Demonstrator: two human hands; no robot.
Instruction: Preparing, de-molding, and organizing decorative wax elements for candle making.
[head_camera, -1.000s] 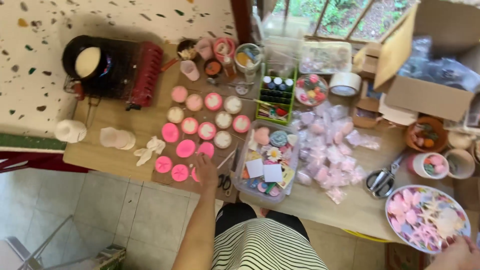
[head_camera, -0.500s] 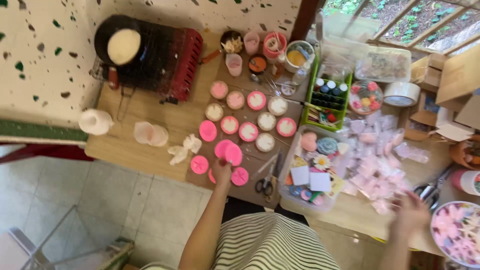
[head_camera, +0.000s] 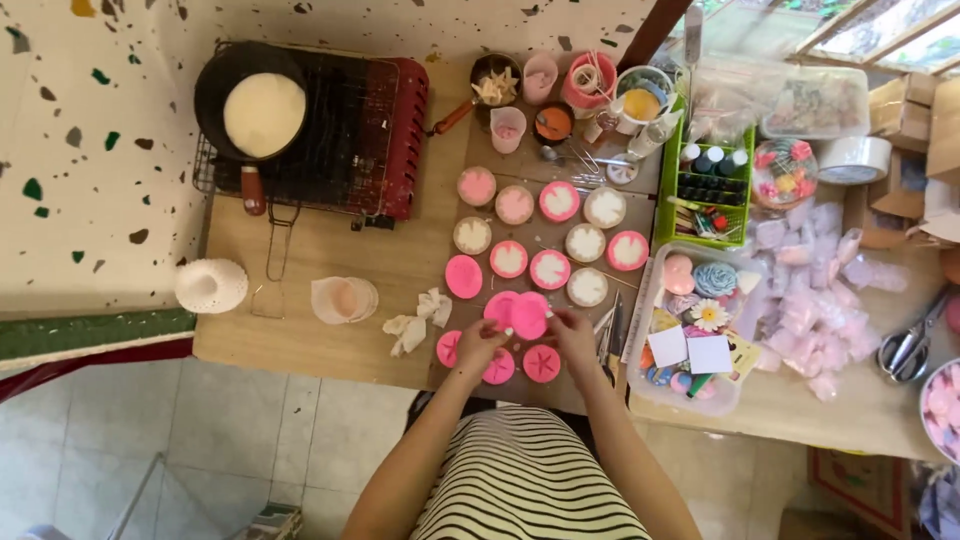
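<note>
At the bottom middle of the frame I see my top. It has thin black and white stripes that run across it from side to side. The stripes bend a little where the cloth folds. My two arms come up from the bottom of the frame, and they are bare, with no sleeves on them. My left hand (head_camera: 478, 342) and my right hand (head_camera: 576, 335) are bare too, with no gloves. I see no rings, and I see no watch on my wrists.

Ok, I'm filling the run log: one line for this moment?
left hand: on pink round mould | right hand: same mould | surface: wooden table | nearby: scissors
</note>
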